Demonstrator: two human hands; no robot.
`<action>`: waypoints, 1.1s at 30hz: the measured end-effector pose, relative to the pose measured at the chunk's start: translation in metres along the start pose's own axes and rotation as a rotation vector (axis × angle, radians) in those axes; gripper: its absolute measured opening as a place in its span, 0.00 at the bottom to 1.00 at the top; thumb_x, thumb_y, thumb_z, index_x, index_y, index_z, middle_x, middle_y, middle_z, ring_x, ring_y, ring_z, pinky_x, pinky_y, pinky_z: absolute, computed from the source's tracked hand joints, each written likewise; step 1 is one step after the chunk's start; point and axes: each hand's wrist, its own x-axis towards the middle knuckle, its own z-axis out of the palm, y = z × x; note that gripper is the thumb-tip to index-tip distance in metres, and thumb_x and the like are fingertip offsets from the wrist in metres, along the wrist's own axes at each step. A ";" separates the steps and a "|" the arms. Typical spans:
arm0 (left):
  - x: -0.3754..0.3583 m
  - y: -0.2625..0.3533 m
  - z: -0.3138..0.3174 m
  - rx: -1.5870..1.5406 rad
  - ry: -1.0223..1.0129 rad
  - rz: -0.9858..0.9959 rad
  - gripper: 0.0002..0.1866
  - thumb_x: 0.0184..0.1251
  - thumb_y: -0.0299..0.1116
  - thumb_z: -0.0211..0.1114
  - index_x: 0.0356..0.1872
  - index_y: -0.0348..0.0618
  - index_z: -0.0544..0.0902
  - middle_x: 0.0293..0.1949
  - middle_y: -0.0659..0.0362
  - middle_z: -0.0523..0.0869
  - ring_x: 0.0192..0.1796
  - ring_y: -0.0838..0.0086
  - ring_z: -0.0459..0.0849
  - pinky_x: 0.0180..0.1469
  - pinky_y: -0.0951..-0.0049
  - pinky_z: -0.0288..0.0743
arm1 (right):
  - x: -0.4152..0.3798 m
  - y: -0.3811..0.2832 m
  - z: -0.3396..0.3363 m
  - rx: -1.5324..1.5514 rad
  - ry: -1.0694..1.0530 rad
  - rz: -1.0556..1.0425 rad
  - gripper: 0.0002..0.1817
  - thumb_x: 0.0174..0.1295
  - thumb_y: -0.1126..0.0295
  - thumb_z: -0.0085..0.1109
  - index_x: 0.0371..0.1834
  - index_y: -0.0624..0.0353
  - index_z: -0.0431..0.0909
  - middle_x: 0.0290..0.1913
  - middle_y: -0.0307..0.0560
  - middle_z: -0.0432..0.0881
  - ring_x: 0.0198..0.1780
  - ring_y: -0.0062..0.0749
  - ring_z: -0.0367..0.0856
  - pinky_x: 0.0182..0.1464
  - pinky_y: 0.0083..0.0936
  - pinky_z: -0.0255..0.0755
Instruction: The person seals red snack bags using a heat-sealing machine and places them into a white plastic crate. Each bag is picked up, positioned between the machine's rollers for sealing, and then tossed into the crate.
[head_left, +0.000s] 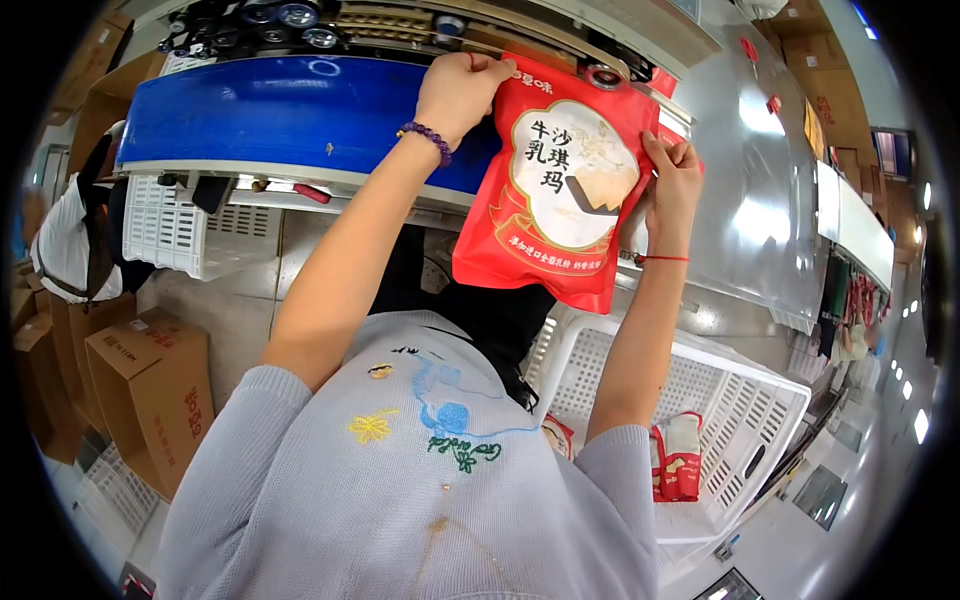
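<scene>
A large red bag [570, 185] with a white printed panel hangs upright between my two hands, over the front edge of the machine. My left hand [455, 95], with a purple bead bracelet at the wrist, pinches its top left corner. Lower down on the other side, my right hand [673, 180] grips the bag's right edge; a thin red cord circles that wrist. Behind the bag runs a blue conveyor belt [300, 115], with metal rollers and a sealing machine [400, 25] along its far side.
A white crate [745, 400] at the lower right holds red and white packages [678, 458]. To the right is a shiny metal table [750, 170]. Cardboard boxes [155, 390] and a white basket [165, 230] are at the left, near a person in white [75, 240].
</scene>
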 end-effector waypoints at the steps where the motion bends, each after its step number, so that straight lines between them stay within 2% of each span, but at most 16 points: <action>1: -0.005 0.004 -0.004 0.016 -0.015 -0.028 0.15 0.64 0.40 0.67 0.31 0.36 0.83 0.17 0.66 0.74 0.15 0.85 0.66 0.15 0.80 0.52 | -0.002 -0.003 -0.001 0.009 -0.004 -0.009 0.25 0.56 0.79 0.69 0.21 0.50 0.56 0.25 0.37 0.76 0.28 0.16 0.68 0.32 0.15 0.61; 3: -0.016 0.014 -0.023 0.164 -0.059 -0.019 0.18 0.66 0.44 0.66 0.30 0.36 0.84 0.20 0.63 0.80 0.18 0.85 0.71 0.18 0.81 0.58 | -0.008 -0.011 0.003 -0.027 -0.001 0.043 0.26 0.55 0.78 0.70 0.21 0.49 0.55 0.26 0.37 0.77 0.27 0.15 0.67 0.27 0.16 0.60; 5: -0.046 0.022 -0.034 0.463 0.089 0.285 0.18 0.69 0.42 0.64 0.29 0.36 0.85 0.22 0.64 0.81 0.21 0.86 0.73 0.23 0.82 0.62 | -0.009 -0.016 0.006 -0.015 -0.025 0.040 0.25 0.55 0.77 0.70 0.21 0.49 0.56 0.26 0.37 0.77 0.27 0.14 0.66 0.26 0.16 0.59; 7: -0.096 0.041 -0.032 0.385 0.196 0.420 0.17 0.71 0.39 0.62 0.27 0.35 0.84 0.22 0.63 0.82 0.23 0.85 0.74 0.28 0.83 0.65 | -0.017 -0.028 0.000 -0.015 -0.060 0.050 0.24 0.56 0.75 0.70 0.21 0.49 0.57 0.26 0.36 0.77 0.27 0.12 0.66 0.22 0.15 0.56; 8: -0.117 0.055 -0.038 0.399 0.170 0.451 0.16 0.71 0.37 0.62 0.27 0.35 0.83 0.22 0.62 0.82 0.23 0.84 0.74 0.27 0.82 0.65 | -0.024 -0.038 0.007 -0.098 -0.078 0.076 0.20 0.58 0.73 0.69 0.23 0.51 0.61 0.28 0.36 0.77 0.28 0.13 0.68 0.25 0.14 0.65; 9: -0.133 0.069 -0.053 0.413 0.133 0.464 0.15 0.71 0.35 0.62 0.26 0.34 0.83 0.22 0.61 0.82 0.23 0.83 0.73 0.27 0.82 0.65 | -0.032 -0.041 0.019 -0.136 -0.126 0.093 0.12 0.60 0.73 0.67 0.29 0.56 0.69 0.35 0.41 0.80 0.32 0.19 0.77 0.32 0.18 0.76; 11: -0.163 0.076 -0.059 0.377 0.031 0.654 0.08 0.63 0.23 0.63 0.23 0.37 0.82 0.21 0.59 0.81 0.22 0.76 0.77 0.25 0.78 0.68 | -0.057 -0.053 0.013 -0.052 -0.264 0.022 0.09 0.62 0.72 0.64 0.38 0.62 0.73 0.41 0.46 0.81 0.40 0.28 0.82 0.39 0.24 0.81; 14: -0.213 0.086 -0.059 0.300 -0.428 0.779 0.04 0.53 0.18 0.66 0.22 0.38 0.83 0.21 0.58 0.81 0.21 0.74 0.76 0.22 0.75 0.68 | -0.147 -0.091 -0.053 -0.031 -0.540 0.043 0.07 0.68 0.69 0.56 0.41 0.62 0.74 0.45 0.50 0.82 0.45 0.33 0.83 0.49 0.30 0.79; 15: -0.233 0.080 -0.048 0.250 -0.724 0.756 0.03 0.49 0.18 0.67 0.23 0.37 0.84 0.21 0.58 0.80 0.20 0.74 0.76 0.21 0.75 0.68 | -0.223 -0.100 -0.113 -0.037 -0.523 0.101 0.07 0.70 0.69 0.53 0.40 0.61 0.74 0.43 0.50 0.82 0.45 0.33 0.82 0.49 0.31 0.79; 17: -0.239 0.066 -0.052 0.215 -0.819 0.722 0.03 0.49 0.18 0.65 0.24 0.36 0.84 0.22 0.57 0.81 0.20 0.74 0.76 0.21 0.77 0.67 | -0.265 -0.090 -0.163 -0.069 -0.500 0.231 0.11 0.69 0.63 0.55 0.40 0.60 0.75 0.41 0.50 0.82 0.44 0.32 0.82 0.50 0.28 0.78; 19: -0.267 0.059 -0.032 0.275 -0.891 0.538 0.04 0.54 0.17 0.63 0.26 0.36 0.84 0.23 0.57 0.82 0.21 0.76 0.76 0.22 0.78 0.66 | -0.350 -0.069 -0.234 -0.172 -0.049 0.598 0.14 0.64 0.61 0.62 0.39 0.62 0.79 0.48 0.55 0.82 0.51 0.36 0.82 0.54 0.32 0.77; 21: -0.217 0.042 -0.007 0.232 -1.011 0.463 0.05 0.57 0.16 0.62 0.28 0.36 0.84 0.24 0.58 0.82 0.22 0.78 0.76 0.23 0.79 0.65 | -0.405 0.033 -0.306 -0.990 0.012 0.537 0.18 0.59 0.62 0.66 0.47 0.61 0.78 0.52 0.59 0.80 0.56 0.41 0.79 0.58 0.36 0.74; 23: -0.217 0.043 0.014 0.245 -1.129 0.525 0.04 0.57 0.17 0.63 0.28 0.36 0.84 0.25 0.57 0.82 0.22 0.78 0.76 0.23 0.80 0.65 | -0.459 0.076 -0.318 -1.585 -0.101 0.989 0.30 0.48 0.64 0.74 0.54 0.60 0.73 0.54 0.59 0.78 0.59 0.47 0.77 0.58 0.38 0.73; 25: -0.227 0.044 0.024 0.254 -1.168 0.513 0.03 0.57 0.18 0.65 0.28 0.36 0.85 0.25 0.57 0.82 0.22 0.78 0.76 0.23 0.80 0.65 | -0.495 0.070 -0.292 -1.723 -0.301 1.185 0.33 0.45 0.65 0.74 0.57 0.57 0.71 0.55 0.59 0.78 0.59 0.54 0.75 0.57 0.41 0.73; 29: -0.231 0.038 0.023 0.316 -1.192 0.533 0.03 0.59 0.20 0.65 0.29 0.37 0.86 0.25 0.59 0.82 0.22 0.80 0.75 0.23 0.81 0.65 | -0.533 0.119 -0.315 -1.807 -0.150 0.970 0.30 0.46 0.68 0.72 0.56 0.56 0.73 0.54 0.56 0.78 0.57 0.53 0.77 0.56 0.40 0.74; 33: -0.225 0.026 0.017 0.437 -1.128 0.352 0.03 0.60 0.20 0.63 0.31 0.36 0.85 0.27 0.58 0.81 0.27 0.78 0.78 0.28 0.79 0.68 | -0.481 0.066 -0.307 -1.415 -0.058 0.895 0.20 0.51 0.75 0.65 0.50 0.56 0.78 0.45 0.55 0.84 0.48 0.47 0.83 0.50 0.37 0.76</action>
